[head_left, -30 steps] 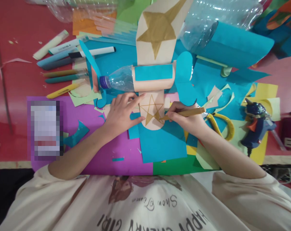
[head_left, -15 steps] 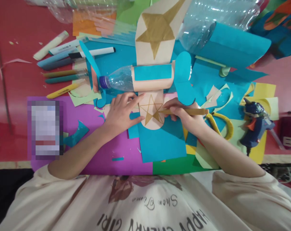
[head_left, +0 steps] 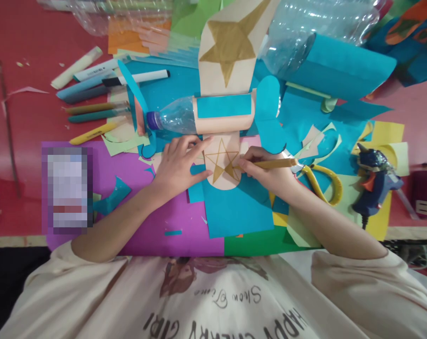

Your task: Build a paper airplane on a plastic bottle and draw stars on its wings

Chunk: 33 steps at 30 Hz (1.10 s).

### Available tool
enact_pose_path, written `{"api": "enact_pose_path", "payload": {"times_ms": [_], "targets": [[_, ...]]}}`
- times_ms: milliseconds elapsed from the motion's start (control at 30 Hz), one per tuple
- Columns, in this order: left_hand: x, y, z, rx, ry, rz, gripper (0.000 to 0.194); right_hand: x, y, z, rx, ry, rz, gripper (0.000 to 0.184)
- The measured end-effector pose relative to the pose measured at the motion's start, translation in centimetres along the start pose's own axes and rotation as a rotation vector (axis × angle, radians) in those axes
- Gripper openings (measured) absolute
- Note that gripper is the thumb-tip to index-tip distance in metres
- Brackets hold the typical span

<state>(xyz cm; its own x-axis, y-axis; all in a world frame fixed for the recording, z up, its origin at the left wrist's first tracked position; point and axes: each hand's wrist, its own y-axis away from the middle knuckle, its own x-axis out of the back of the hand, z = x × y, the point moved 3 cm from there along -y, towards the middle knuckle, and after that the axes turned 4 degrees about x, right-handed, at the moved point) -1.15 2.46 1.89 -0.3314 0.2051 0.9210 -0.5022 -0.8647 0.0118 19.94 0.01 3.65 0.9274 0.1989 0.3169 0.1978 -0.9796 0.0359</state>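
A gold-brown marker point(head_left: 275, 164) is pinched in my right hand point(head_left: 266, 169), its tip end over the right side of a cream paper piece point(head_left: 223, 181). On that paper is an outlined star point(head_left: 221, 160) with its lower points coloured gold. My left hand point(head_left: 178, 165) lies with fingers spread, thumb and forefinger touching the paper's left edge. Just beyond lies a plastic bottle point(head_left: 178, 115) with a purple cap, wrapped in cream paper with a blue strip point(head_left: 223, 106). A filled gold star point(head_left: 228, 44) shows on the cream paper above it. Blue paper point(head_left: 237, 212) lies underneath.
Yellow-handled scissors point(head_left: 328, 186) lie beside my right forearm, with a glue gun point(head_left: 375, 183) farther right. Several markers point(head_left: 89, 89) are at the left, above a blurred phone point(head_left: 68, 188). Clear plastic bottles point(head_left: 326, 19) and a blue paper-wrapped one point(head_left: 343, 66) stand at the back.
My right hand has shifted slightly, and the marker has tilted and moved a little left, with its tip end now hidden by the fingers. My left hand stays in place on the paper.
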Motion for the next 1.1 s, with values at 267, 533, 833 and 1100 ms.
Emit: {"api": "enact_pose_path", "payload": {"times_ms": [267,533,833,1100], "targets": [[-0.07,0.00,0.00,-0.007,-0.018,-0.005,0.066,-0.10,0.01,0.11,-0.015,0.104,-0.025,0.016],[-0.18,0.04,-0.17,-0.018,0.000,0.001,0.068,-0.20,-0.06,-0.68,-0.035,0.104,-0.118,0.021],[-0.25,0.02,-0.17,-0.010,-0.007,0.000,0.067,0.34,-0.08,-0.51,-0.037,0.152,-0.043,0.026],[-0.18,0.01,-0.14,-0.024,-0.014,-0.005,0.067,0.06,0.15,-0.04,-0.005,0.146,-0.016,0.017]]}}
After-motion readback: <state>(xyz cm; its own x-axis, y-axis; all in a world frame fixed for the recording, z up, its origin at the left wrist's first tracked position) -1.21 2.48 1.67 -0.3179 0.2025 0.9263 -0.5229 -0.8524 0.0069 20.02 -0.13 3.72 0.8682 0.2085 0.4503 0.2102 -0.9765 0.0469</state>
